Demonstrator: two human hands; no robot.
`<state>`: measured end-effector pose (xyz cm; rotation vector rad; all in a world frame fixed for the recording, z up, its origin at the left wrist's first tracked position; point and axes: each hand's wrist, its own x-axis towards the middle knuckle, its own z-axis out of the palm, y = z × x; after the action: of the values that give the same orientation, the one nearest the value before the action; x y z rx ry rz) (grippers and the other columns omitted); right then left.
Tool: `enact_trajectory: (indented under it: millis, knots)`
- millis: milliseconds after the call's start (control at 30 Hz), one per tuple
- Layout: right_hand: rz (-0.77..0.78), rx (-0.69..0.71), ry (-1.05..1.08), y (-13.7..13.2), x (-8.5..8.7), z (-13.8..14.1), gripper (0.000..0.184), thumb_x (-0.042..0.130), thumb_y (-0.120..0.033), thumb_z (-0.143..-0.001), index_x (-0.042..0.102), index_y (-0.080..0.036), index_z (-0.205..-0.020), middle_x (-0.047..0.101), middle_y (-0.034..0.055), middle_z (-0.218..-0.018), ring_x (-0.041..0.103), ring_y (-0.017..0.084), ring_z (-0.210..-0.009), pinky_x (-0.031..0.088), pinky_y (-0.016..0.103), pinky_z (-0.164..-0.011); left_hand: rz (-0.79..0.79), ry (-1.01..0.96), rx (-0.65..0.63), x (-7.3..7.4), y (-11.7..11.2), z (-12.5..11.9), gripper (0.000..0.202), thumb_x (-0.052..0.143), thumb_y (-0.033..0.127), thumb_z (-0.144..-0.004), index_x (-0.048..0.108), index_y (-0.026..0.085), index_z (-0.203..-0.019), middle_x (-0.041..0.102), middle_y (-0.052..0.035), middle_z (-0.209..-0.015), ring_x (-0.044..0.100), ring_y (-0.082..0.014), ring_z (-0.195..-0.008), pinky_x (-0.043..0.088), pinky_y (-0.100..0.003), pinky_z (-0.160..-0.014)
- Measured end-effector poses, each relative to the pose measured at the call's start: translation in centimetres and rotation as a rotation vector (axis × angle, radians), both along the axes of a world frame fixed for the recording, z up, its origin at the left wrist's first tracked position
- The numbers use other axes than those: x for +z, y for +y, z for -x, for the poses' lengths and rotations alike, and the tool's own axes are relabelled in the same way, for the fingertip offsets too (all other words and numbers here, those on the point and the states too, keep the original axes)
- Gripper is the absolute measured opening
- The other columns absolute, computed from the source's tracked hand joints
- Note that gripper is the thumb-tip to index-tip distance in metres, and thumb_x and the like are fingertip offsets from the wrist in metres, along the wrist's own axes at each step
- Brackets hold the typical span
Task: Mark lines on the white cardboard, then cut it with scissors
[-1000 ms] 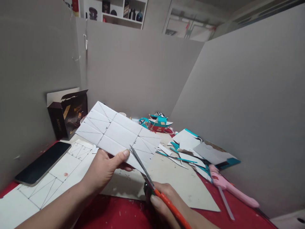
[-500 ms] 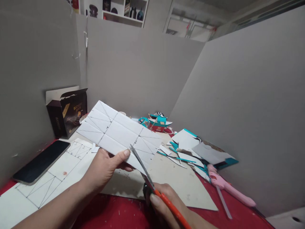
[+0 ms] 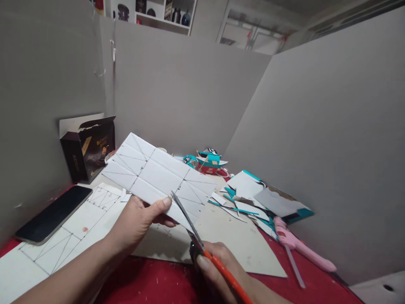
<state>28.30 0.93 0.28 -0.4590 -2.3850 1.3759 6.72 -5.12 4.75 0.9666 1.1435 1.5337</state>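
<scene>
A white card [image 3: 161, 169] marked with black pen lines and creases is held up at a tilt over the table. My left hand [image 3: 142, 215] grips its near edge, thumb on top and fingers underneath. My right hand [image 3: 218, 266] is closed around the orange handles of a pair of scissors [image 3: 198, 240]. One blade lies across the card's top face near its near right corner, its tip close to my left thumb. The other blade is mostly hidden under the card.
A phone [image 3: 53, 214] rests on a line-marked sheet [image 3: 63, 236] at left, near a dark box [image 3: 90, 147]. To the right lie card scraps [image 3: 243, 207] and a pink glue gun [image 3: 300, 249]. Small teal paper boats [image 3: 211, 159] stand behind. A large board [image 3: 240, 245] covers the red cloth.
Almost nothing differs. The view has shifted very slightly, and the hands, card and scissors keep nearly the same positions.
</scene>
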Motion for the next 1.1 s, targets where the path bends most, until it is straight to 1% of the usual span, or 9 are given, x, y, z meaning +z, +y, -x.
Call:
enact_trajectory:
  millis: [167, 300, 500, 567, 633, 733, 900, 1000, 1100]
  knots:
    - [0.022, -0.019, -0.003, -0.1, -0.3, 0.0, 0.045, 0.034, -0.057, -0.098, 0.043, -0.018, -0.077, 0.032, -0.0033, -0.067, 0.027, 0.01, -0.059, 0.026, 0.025, -0.051, -0.006, 0.024, -0.023, -0.4, 0.1, 0.2, 0.034, 0.074, 0.045, -0.079, 0.074, 0.011, -0.085, 0.075, -0.0121, -0.084, 0.071, -0.0234, -0.071, 0.058, -0.033, -0.068]
    - [0.01, -0.022, 0.014, 0.1, -0.6, 0.0, 0.045, 0.036, -0.057, -0.098, 0.04, -0.019, -0.074, 0.03, -0.004, -0.066, 0.026, 0.01, -0.058, 0.026, 0.024, -0.05, 0.001, 0.031, -0.023, -0.5, 0.1, 0.3, 0.036, 0.074, 0.045, -0.079, 0.074, 0.01, -0.081, 0.075, -0.0132, -0.081, 0.071, -0.0231, -0.07, 0.059, -0.033, -0.067]
    - [-0.006, 0.001, 0.036, 0.2, -0.8, 0.1, 0.043, 0.035, -0.056, -0.098, 0.037, -0.021, -0.075, 0.03, -0.0039, -0.067, 0.026, 0.01, -0.059, 0.027, 0.025, -0.051, -0.006, 0.01, -0.036, -0.4, 0.2, 0.1, 0.035, 0.075, 0.044, -0.079, 0.074, 0.009, -0.083, 0.074, -0.0128, -0.08, 0.07, -0.0211, -0.069, 0.059, -0.031, -0.066]
    - [0.001, 0.0, 0.021, 0.2, -0.7, 0.1, 0.044, 0.035, -0.057, -0.098, 0.039, -0.02, -0.075, 0.03, -0.0037, -0.067, 0.026, 0.01, -0.059, 0.027, 0.025, -0.051, -0.015, -0.018, -0.026, -0.3, 0.2, 0.0, 0.034, 0.075, 0.043, -0.079, 0.073, 0.01, -0.088, 0.074, -0.0124, -0.085, 0.069, -0.0205, -0.071, 0.059, -0.03, -0.065]
    - [0.008, 0.0, 0.011, 0.1, -0.6, 0.1, 0.044, 0.035, -0.058, -0.098, 0.04, -0.02, -0.076, 0.031, -0.0035, -0.067, 0.026, 0.011, -0.059, 0.026, 0.025, -0.05, -0.036, -0.054, -0.006, -0.3, 0.2, -0.2, 0.036, 0.076, 0.04, -0.079, 0.072, 0.012, -0.1, 0.074, -0.0118, -0.095, 0.069, -0.02, -0.075, 0.059, -0.029, -0.064]
    - [0.0, -0.004, -0.013, 0.1, -0.3, 0.2, 0.044, 0.034, -0.058, -0.098, 0.042, -0.019, -0.078, 0.033, -0.0031, -0.067, 0.027, 0.011, -0.06, 0.027, 0.025, -0.051, -0.056, -0.057, 0.024, -0.3, 0.2, -0.4, 0.04, 0.076, 0.04, -0.079, 0.07, 0.013, -0.109, 0.072, -0.0115, -0.102, 0.068, -0.0196, -0.079, 0.059, -0.028, -0.063]
    - [-0.049, 0.03, -0.024, 0.1, 0.7, 0.5, 0.047, 0.029, -0.058, -0.099, 0.043, -0.018, -0.077, 0.035, -0.0019, -0.069, 0.029, 0.012, -0.061, 0.031, 0.025, -0.054, -0.059, -0.009, 0.05, -0.6, 0.2, -0.5, 0.035, 0.074, 0.039, -0.081, 0.071, 0.012, -0.104, 0.072, -0.0104, -0.095, 0.066, -0.0184, -0.076, 0.058, -0.026, -0.062]
    - [-0.035, 0.083, -0.01, 0.1, 1.6, 0.7, 0.048, 0.029, -0.059, -0.098, 0.045, -0.018, -0.08, 0.04, -0.0002, -0.072, 0.032, 0.012, -0.063, 0.034, 0.025, -0.057, -0.08, -0.013, 0.091, -0.6, 0.3, -0.1, 0.035, 0.076, 0.037, -0.079, 0.072, 0.014, -0.104, 0.073, -0.0105, -0.1, 0.067, -0.0194, -0.08, 0.058, -0.026, -0.06]
    - [-0.054, 0.119, 0.022, 0.1, 2.1, 0.8, 0.048, 0.029, -0.062, -0.097, 0.045, -0.018, -0.083, 0.046, 0.0021, -0.078, 0.038, 0.014, -0.068, 0.039, 0.027, -0.064, -0.136, -0.035, 0.172, -0.1, 0.6, 0.9, 0.033, 0.078, 0.035, -0.077, 0.074, 0.014, -0.101, 0.074, -0.0103, -0.102, 0.069, -0.0212, -0.082, 0.059, -0.027, -0.061]
